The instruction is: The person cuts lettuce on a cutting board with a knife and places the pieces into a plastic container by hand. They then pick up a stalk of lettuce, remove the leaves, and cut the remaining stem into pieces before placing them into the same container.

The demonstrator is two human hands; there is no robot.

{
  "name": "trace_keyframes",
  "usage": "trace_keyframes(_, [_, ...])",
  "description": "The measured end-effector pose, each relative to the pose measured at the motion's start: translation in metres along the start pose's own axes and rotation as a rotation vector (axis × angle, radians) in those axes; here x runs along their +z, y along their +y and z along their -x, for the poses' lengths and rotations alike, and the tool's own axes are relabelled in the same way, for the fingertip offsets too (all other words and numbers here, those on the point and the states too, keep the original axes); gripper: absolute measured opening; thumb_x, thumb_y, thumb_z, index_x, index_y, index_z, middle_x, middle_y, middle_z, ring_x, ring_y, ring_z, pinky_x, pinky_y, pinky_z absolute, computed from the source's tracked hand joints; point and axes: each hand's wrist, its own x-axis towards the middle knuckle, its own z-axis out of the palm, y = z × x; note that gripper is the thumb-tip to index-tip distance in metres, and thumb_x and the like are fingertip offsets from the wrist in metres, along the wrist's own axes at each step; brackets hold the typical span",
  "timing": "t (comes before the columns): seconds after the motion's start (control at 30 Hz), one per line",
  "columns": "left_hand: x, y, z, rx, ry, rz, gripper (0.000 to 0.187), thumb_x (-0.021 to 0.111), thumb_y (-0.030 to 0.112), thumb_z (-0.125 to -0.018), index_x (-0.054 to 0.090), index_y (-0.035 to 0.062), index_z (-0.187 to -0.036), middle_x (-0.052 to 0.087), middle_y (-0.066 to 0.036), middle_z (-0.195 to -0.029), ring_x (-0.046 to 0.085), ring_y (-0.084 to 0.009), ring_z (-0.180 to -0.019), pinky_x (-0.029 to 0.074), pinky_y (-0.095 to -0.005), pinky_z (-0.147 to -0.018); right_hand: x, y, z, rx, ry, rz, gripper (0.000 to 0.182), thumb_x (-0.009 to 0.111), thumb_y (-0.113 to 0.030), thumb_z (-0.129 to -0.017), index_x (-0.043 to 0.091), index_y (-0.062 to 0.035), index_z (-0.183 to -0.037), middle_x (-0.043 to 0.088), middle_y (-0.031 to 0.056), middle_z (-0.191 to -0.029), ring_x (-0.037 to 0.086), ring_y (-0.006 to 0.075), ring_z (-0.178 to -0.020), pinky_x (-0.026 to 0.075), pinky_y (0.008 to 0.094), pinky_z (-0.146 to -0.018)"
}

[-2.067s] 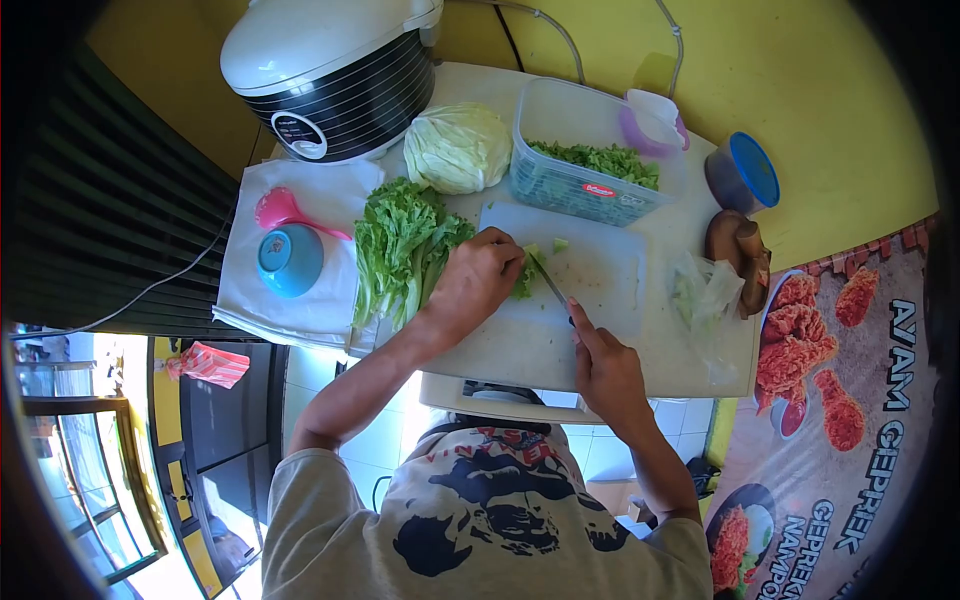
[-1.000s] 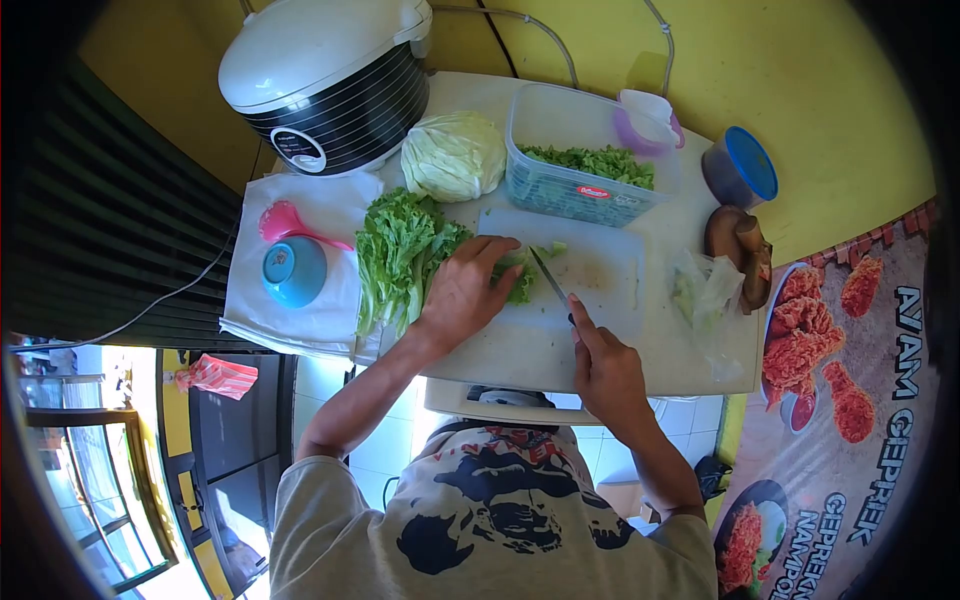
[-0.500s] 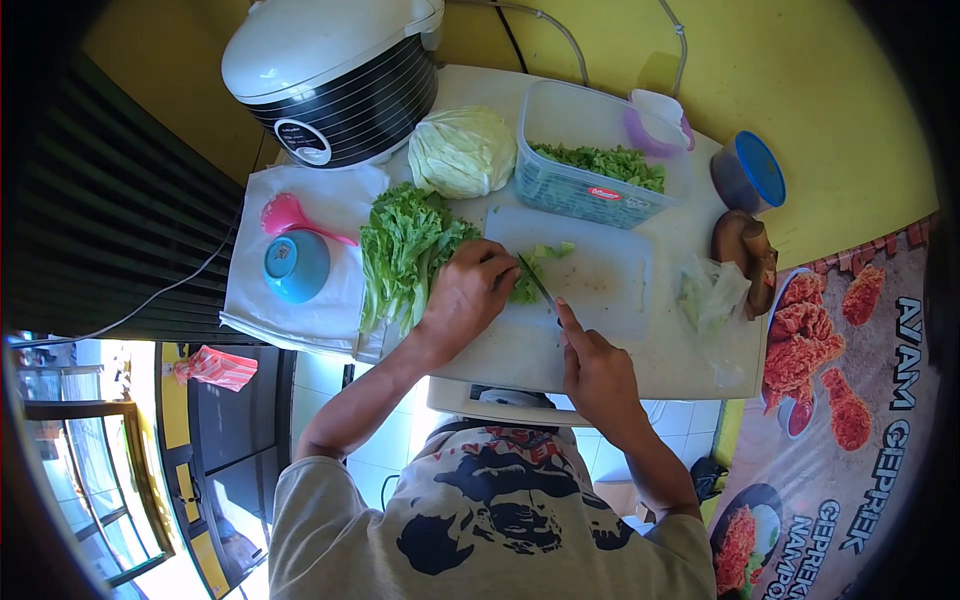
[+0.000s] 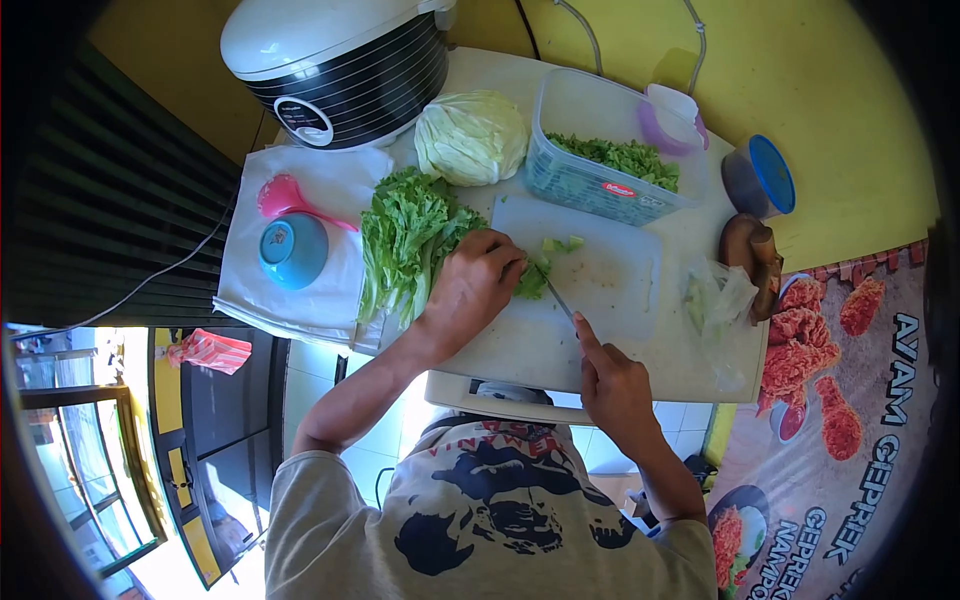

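Note:
My left hand is closed on green lettuce at the left part of a white cutting board. Fingers of my right hand wrap round the handle of a knife, the index finger stretched along it. The blade points up and left, beside cut lettuce at my left fingertips. Small pale pieces lie farther up the board. A bunch of leafy lettuce rests left of my left hand.
Behind the board are a cabbage and a clear container of cut greens. A rice cooker, blue bowl and pink ladle are left. A plastic bag and blue-lidded tub are right.
The view has shifted slightly. My right hand and the knife have moved a little right and down, away from my left fingertips. My left hand keeps its hold on the lettuce.

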Motion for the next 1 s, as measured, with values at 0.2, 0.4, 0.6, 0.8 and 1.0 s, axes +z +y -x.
trace_keyframes(0.2, [-0.011, -0.001, -0.008, 0.034, -0.097, -0.085, 0.015, 0.077, 0.005, -0.087, 0.076, 0.0014, -0.101, 0.071, -0.013, -0.105, 0.069, -0.0346, -0.097, 0.057, -0.0448, -0.086, -0.013, 0.001, 0.012, -0.008, -0.018, -0.015, 0.070, 0.065, -0.003, -0.093, 0.045, -0.0138, -0.159, 0.060, 0.0093, -0.070, 0.060, 0.0279, -0.049, 0.052, 0.0431, -0.048])
trace_keyframes(0.4, [-0.012, 0.006, -0.014, 0.130, -0.111, -0.197, 0.019, 0.078, 0.011, -0.088, 0.077, 0.0056, -0.106, 0.070, -0.010, -0.117, 0.064, -0.0336, -0.111, 0.052, -0.0473, -0.096, -0.030, -0.002, 0.015, 0.145, 0.016, -0.162, 0.059, 0.061, 0.002, -0.096, 0.054, -0.0112, -0.153, 0.068, 0.0188, -0.079, 0.066, 0.0339, -0.061, 0.054, 0.0434, -0.060])
trace_keyframes(0.6, [-0.007, 0.005, -0.014, 0.153, -0.192, -0.231, 0.019, 0.080, 0.014, -0.086, 0.077, 0.0103, -0.104, 0.068, -0.007, -0.122, 0.062, -0.0300, -0.115, 0.047, -0.0459, -0.100, -0.018, -0.004, 0.007, 0.090, 0.084, -0.187, 0.059, 0.062, -0.003, -0.098, 0.051, -0.0125, -0.155, 0.068, 0.0148, -0.077, 0.067, 0.0319, -0.056, 0.055, 0.0430, -0.055])
trace_keyframes(0.8, [-0.006, 0.007, -0.018, 0.119, -0.214, -0.166, 0.014, 0.079, 0.013, -0.087, 0.077, 0.0115, -0.101, 0.073, -0.006, -0.107, 0.064, -0.0284, -0.107, 0.046, -0.0450, -0.097, -0.007, 0.002, 0.004, 0.090, 0.064, -0.125, 0.055, 0.060, -0.008, -0.102, 0.050, -0.0131, -0.156, 0.066, 0.0147, -0.076, 0.066, 0.0328, -0.057, 0.055, 0.0443, -0.055])
trace_keyframes(1.0, [0.000, 0.007, -0.017, 0.031, -0.132, -0.182, 0.018, 0.077, 0.011, -0.086, 0.075, 0.0107, -0.105, 0.074, -0.003, -0.087, 0.066, -0.0265, -0.093, 0.045, -0.0437, -0.092, -0.005, -0.001, -0.001, 0.122, 0.084, -0.046, 0.059, 0.060, -0.010, -0.102, 0.045, -0.0121, -0.159, 0.067, 0.0151, -0.079, 0.066, 0.0326, -0.057, 0.055, 0.0446, -0.055])
